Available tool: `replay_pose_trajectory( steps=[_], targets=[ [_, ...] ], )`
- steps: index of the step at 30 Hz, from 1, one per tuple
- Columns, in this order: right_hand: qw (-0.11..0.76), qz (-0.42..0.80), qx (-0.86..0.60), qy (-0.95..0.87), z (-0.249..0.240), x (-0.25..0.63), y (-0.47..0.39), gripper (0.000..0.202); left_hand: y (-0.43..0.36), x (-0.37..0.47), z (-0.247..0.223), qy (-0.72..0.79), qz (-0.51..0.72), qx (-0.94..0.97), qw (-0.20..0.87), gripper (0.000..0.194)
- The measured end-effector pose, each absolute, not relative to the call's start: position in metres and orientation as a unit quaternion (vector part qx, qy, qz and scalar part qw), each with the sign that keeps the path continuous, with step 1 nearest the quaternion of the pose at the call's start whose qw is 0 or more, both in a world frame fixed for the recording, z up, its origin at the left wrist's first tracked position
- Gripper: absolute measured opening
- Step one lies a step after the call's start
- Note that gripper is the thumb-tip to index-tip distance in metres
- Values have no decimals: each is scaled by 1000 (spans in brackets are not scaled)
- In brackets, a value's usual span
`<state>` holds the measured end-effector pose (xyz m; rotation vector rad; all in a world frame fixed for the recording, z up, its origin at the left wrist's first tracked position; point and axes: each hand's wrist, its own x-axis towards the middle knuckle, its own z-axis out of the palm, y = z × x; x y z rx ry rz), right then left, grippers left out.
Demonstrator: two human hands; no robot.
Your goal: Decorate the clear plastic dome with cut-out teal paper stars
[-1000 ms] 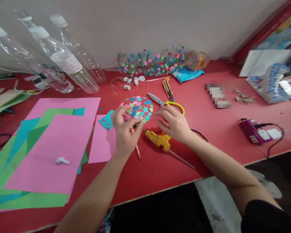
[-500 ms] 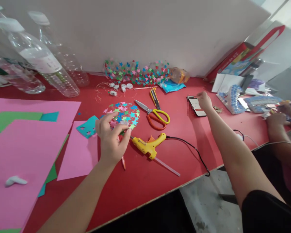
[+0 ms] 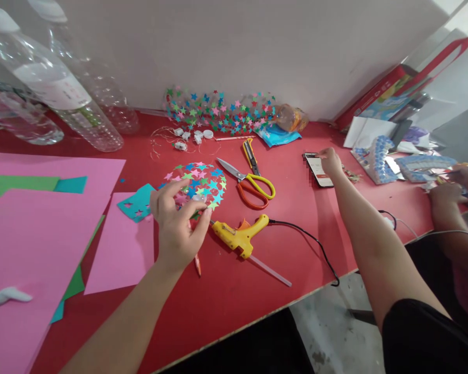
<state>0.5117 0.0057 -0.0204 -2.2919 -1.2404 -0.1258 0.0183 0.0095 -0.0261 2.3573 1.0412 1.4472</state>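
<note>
My left hand curls its fingers at the near edge of a rounded clear plastic piece covered in colored paper stars. Thumb and forefinger meet at its near side; the palm hides part of it. My right hand reaches over a phone lying on the table, its fingers bent together and a fingertip at the top of the lit screen. Between my arms lie a yellow glue gun with a glue stick in its back, scissors and a yellow cutter knife. An orange pencil shows below my left hand.
Pink paper sheets and a teal scrap with star holes lie left. Clear bottles stand behind them. A star-covered bottle lies by the wall. At far right another person's hands are near blue-white pieces.
The view has shifted slightly, so the paper and bottles sit a little farther left. My left hand stays at the starred plastic, and my right fingers remain over the phone.
</note>
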Motion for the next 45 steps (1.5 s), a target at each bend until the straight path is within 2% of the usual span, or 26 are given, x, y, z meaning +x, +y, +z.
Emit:
replay_pose_trajectory(
  steps=[5, 9, 15, 19, 23, 29, 35, 45],
  targets=[
    [345, -63, -839, -416, -6, 478, 6, 34, 9, 18, -26, 348, 489, 794, 91, 7],
    [391, -5, -765, -511, 5, 403, -3, 32, 10, 19, -27, 343, 493, 796, 82, 8],
    [336, 75, -559, -755, 30, 249, -29, 22, 12, 19, -28, 349, 503, 785, 92, 8],
    [316, 38, -493, -809, 34, 194, -37, 22, 12, 18, -28, 369, 505, 773, 109, 8],
    [313, 13, -499, -808, 22, 183, -38, 23, 12, 17, -28, 374, 511, 765, 118, 8],
    [353, 3, -502, -789, 1, 191, -37, 30, 11, 20, -28, 375, 505, 770, 110, 11],
    [334, -57, -520, -784, -11, 193, -38, 38, 1, 24, -25, 359, 478, 798, 71, 7],
    [326, -76, -512, -791, -17, 198, -35, 23, 1, 24, -27, 372, 462, 802, 70, 6]
  ],
)
